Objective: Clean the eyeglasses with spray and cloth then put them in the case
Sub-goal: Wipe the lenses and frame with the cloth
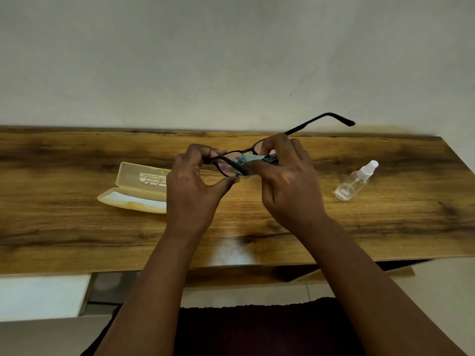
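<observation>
You hold the eyeglasses point(240, 156) above the table point(359, 227), left hand point(191, 185) pinching the frame, right hand point(288, 178) pressing the cloth point(250, 159) on a lens: too hard a rub could twist the frame or slip it onto the open case point(136, 191).

Bench point(359, 227): wooden top with dark grain streaks, spanning the view below and on both sides of the fingers point(205, 151), with a pale glare patch on its near edge below them. Wall point(231, 60): plain, off-white, rising behind the bench's far edge, above the fingers. Floor point(437, 291): light tiles, nearer than the bench; a white panel point(38, 296) at lower left, a dark maroon garment point(257, 330) at the bottom centre.
</observation>
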